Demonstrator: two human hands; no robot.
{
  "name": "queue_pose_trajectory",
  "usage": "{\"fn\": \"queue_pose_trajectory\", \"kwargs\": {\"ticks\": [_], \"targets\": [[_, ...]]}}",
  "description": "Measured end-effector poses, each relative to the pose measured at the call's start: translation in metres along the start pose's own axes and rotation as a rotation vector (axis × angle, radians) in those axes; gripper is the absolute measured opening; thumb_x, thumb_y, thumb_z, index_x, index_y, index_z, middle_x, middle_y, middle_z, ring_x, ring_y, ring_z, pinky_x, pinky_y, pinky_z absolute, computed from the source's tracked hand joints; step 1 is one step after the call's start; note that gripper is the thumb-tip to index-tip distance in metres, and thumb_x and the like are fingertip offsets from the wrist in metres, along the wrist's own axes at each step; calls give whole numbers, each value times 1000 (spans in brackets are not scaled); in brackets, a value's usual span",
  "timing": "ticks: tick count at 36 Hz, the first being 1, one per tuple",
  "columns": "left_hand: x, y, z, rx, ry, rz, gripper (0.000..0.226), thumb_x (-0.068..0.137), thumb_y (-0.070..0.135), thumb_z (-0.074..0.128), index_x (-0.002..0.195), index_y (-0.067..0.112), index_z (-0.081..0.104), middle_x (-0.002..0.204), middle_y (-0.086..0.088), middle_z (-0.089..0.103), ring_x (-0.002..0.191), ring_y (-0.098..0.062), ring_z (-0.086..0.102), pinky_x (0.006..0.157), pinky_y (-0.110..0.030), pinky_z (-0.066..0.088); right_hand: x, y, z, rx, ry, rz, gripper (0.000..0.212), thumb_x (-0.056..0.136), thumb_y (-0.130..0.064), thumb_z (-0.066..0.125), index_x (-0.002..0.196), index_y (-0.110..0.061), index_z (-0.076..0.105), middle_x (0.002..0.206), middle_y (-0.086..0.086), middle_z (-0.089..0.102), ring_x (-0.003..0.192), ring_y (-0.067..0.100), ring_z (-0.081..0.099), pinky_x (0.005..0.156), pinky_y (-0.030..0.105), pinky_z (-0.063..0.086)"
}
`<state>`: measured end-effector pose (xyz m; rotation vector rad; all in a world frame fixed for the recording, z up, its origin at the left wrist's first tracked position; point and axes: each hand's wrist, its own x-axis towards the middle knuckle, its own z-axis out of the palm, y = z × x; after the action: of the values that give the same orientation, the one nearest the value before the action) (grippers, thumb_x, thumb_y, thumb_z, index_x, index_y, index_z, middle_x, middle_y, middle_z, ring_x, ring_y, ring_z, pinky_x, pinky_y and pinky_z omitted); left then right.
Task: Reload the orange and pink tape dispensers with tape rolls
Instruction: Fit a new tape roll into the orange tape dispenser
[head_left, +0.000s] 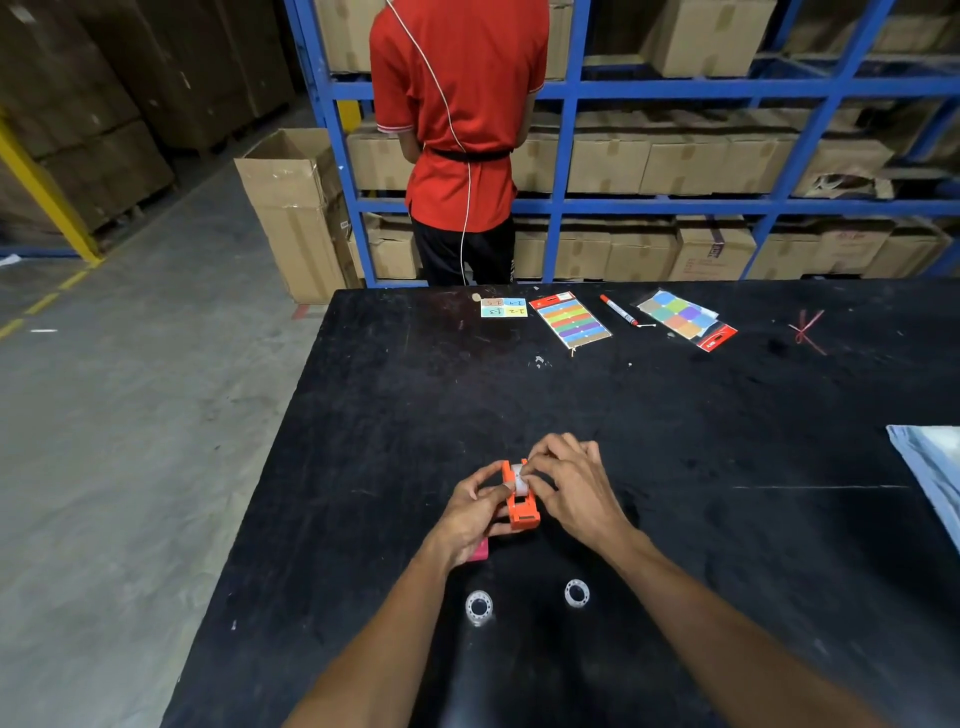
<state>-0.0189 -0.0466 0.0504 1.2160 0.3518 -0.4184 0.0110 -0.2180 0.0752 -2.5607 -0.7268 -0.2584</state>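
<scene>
Head view: orange dispenser (521, 503) between both hands, roll (520, 479) apparently seated.

Dim warehouse light falls from above; the black worktop (675, 467) shows faint sheen, with soft shadow beneath the forearms. Wide-angle distortion bends the edges, and the corners blur slightly.

I noted both forearms bare to the frame edge; left hand (470, 512) and right hand (574, 486) ungloved, without rings.
</scene>
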Motion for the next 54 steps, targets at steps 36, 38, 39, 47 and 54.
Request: {"fn": "queue_pose_trajectory", "kwargs": {"ticks": [36,38,39,47,54], "targets": [[30,-1,3,7,25,-41,51,96,6,58,144,18,43,93,-7,74,82,-24,74,81,-50,61,-71,17,37,-62,75,109,9,87,-31,62,79,-32,66,80,-14,50,80,10,48,75,34,30],[33,-6,1,7,17,-55,49,96,5,58,142,18,44,85,-3,75,78,-23,74,85,-53,59,-66,25,38,148,136,269,9,87,-27,60,81,-30,66,80,-13,57,79,6,55,77,33,37],[34,-7,1,7,8,-57,48,97,5,57,141,17,45,80,-1,75,77,-23,74,88,-56,57,-61,29,37,263,166,344,11,89,-23,60,85,-28,69,82,-12,61,78,6,59,76,31,42],[56,-30,11,-1,17,-110,45,97,4,54,137,24,45,111,-13,70,93,-28,70,75,-45,61,-24,64,62,570,-193,570,21,96,-25,60,112,-23,75,102,-4,79,84,6,73,76,39,62],[77,-62,12,168,189,-41,19,96,3,56,106,13,70,99,-15,75,88,-26,67,92,-50,55,-27,69,85,514,-212,614,19,95,-26,60,104,-18,76,91,0,79,80,13,73,71,45,61]]}}
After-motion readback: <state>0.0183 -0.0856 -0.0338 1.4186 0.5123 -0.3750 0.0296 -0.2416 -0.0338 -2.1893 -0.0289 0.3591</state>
